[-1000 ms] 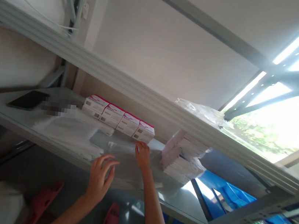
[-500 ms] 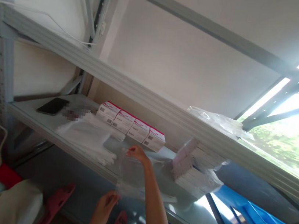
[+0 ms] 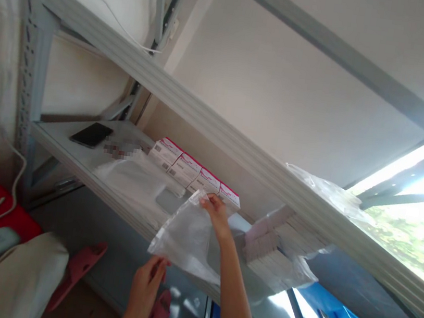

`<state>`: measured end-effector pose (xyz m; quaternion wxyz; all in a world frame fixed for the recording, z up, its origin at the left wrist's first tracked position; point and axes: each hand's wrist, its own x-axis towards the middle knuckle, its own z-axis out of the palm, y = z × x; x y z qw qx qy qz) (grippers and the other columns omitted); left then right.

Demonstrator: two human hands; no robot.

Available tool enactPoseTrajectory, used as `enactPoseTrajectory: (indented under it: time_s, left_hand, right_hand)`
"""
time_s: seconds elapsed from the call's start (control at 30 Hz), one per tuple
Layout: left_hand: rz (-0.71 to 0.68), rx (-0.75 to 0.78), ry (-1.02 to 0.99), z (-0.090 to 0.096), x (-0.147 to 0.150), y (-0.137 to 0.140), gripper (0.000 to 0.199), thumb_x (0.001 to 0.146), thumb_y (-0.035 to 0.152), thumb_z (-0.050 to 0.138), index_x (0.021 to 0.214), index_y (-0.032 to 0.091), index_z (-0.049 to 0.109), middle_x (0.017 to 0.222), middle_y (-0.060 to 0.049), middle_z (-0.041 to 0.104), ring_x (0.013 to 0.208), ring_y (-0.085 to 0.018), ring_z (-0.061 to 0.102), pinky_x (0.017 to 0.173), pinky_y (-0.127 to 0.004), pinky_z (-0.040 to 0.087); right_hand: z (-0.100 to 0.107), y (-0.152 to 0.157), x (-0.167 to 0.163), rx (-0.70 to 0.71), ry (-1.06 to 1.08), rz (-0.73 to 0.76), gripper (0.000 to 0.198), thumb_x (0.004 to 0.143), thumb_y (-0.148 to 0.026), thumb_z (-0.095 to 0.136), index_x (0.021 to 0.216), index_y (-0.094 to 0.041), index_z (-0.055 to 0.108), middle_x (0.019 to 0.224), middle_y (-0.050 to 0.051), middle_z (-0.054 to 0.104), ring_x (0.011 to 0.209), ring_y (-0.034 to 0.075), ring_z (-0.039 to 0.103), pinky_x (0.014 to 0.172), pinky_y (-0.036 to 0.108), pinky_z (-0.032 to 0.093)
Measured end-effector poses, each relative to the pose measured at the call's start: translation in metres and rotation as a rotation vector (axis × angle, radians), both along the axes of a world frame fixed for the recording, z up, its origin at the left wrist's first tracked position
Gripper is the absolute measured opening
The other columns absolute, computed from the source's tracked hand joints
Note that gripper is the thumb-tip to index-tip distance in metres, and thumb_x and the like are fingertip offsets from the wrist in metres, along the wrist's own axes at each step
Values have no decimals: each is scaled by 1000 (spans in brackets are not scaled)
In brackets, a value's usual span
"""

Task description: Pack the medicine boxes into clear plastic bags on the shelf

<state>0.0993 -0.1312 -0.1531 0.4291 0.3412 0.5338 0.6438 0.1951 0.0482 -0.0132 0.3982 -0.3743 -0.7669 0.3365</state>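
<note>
Vs half a sec ago, clear bag is up off the shelf & spread on a slant, ctr-bottom of frame; prev. it hung lower & was barely visible, now it shows as a whitish sheet w/ a clear edge. R hand, just R of frame ctr, has moved up next to the row of boxes; thumb & fingers pinch bag's top corner. L hand, lower mid frame, is at bag's lower L corner, fingers curled in; a sec ago they were spread. Can't tell if they actually grip the film. View has also swung a bit, so boxes sit further R in frame

Hard to see: rightmost box partly covered by R hand & bag. Wrapped stack, R of ctr, blurry thru its plastic, top cut by upper beam. Patch next to dark phone, L of ctr, is pixelated, contents unreadable. Slipper half behind L hand; both forearms cut off at bottom edge
</note>
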Motion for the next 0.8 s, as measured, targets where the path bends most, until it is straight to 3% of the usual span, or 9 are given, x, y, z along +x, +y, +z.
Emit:
enactPoseTrajectory:
  time_s: [0.1,0.23,0.4,0.6,0.8]
  left_hand:
    - [81,74,-96,11,-27,0,53,76,67,53,69,15,63,53,1,49,52,-13,45,52,-24,34]
    - [200,151,-160,23,-77,10,45,76,60,58,68,16,59,54,3,47,51,-12,42,50,-22,33]
    - [282,193,-95,30,-137,35,41,77,57,57,68,17,59,54,2,49,52,-12,44,50,-22,34]
    - [280,196,26,24,-188,69,37,76,53,54,66,17,59,53,2,51,51,-14,44,51,-24,34]
    - [323,98,96,11,-217,80,43,80,55,45,70,16,62,57,-1,57,52,-17,48,54,-27,37]
  right_hand:
    - [12,-1,-33,48,36,36,26,73,-46,64,70,-20,57,69,0,58,69,15,55,69,26,44]
    - [6,18,-90,96,14,-6,29,80,-48,54,71,-20,57,62,-2,57,57,13,53,58,23,41]
    - [-5,53,-168,297,-366,-202,22,86,-41,55,83,-23,66,70,-2,66,65,13,58,62,22,39]
    - [-20,92,-238,340,-594,-217,25,92,-42,50,100,-26,68,88,1,71,82,15,64,68,21,41]
    - [-52,106,-279,372,-727,-199,27,93,-43,47,104,-28,66,94,2,71,87,18,65,74,26,43]
